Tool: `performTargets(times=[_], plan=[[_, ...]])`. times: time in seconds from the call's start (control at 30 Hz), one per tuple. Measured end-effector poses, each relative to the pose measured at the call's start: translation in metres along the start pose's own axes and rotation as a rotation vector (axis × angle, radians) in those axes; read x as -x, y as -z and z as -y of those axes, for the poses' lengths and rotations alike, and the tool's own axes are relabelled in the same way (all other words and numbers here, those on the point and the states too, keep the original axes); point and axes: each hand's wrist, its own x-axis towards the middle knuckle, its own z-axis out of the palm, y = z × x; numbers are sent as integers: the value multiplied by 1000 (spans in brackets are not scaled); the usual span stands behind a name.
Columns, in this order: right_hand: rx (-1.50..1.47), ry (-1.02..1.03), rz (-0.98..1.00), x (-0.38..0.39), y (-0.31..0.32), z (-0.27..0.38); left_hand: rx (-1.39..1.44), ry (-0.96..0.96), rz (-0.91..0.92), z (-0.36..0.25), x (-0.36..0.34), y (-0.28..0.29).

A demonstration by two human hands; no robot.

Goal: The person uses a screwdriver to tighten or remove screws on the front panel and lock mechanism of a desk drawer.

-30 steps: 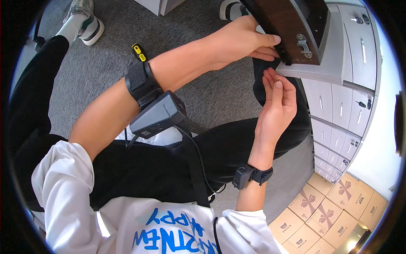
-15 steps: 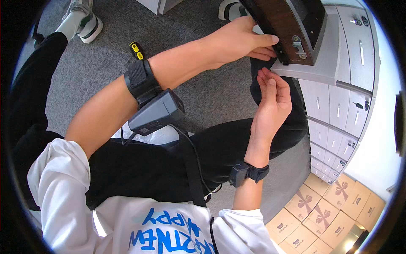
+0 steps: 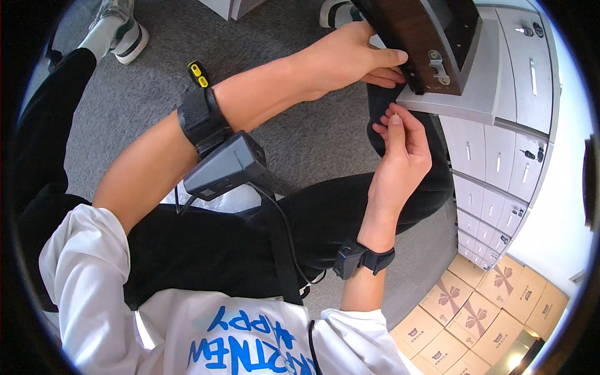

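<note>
A dark brown wooden box (image 3: 406, 44) with a black strip along its left edge stands on a pale grey wooden top (image 3: 478, 106). A small silver metal catch (image 3: 439, 67) is fixed to its near face. My left hand (image 3: 356, 56) holds the box's left edge, thumb on the near side and fingers partly hidden behind the strip. Just below the grey top's corner is my right hand (image 3: 403, 150), palm up. Its thumb and fingers are pinched together; whatever tiny thing may be between the tips is too small to make out.
A yellow-and-black tool handle (image 3: 198, 74) lies on the grey carpet (image 3: 275, 31) beside my left forearm. Pale cabinets (image 3: 484, 150) with keys in some locks line the right side. Stacked cardboard boxes (image 3: 475, 319) stand at the lower right. Cables hang from my wrist devices.
The fingers of my right hand have curled in more and dropped slightly away from the grey top. My left hand keeps its place on the box.
</note>
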Motion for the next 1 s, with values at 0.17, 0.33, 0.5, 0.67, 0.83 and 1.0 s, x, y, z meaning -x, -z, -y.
performTargets(times=[0.17,0.33,0.5,0.67,0.83,1.0], plan=[[50,124,-40,5,-9,14,-1,15,7,-2,2,4],[96,313,-129,3,-17,12,-12,-13,2,-1,2,2],[76,389,-178,-2,-29,13,6,-33,-13,3,0,3],[451,589,-311,-10,-29,7,-23,-23,-35,-2,1,2],[725,800,-476,-14,-25,-3,22,-39,-31,-1,0,3],[792,824,-530,-19,-28,-6,44,-31,-38,-2,1,2]])
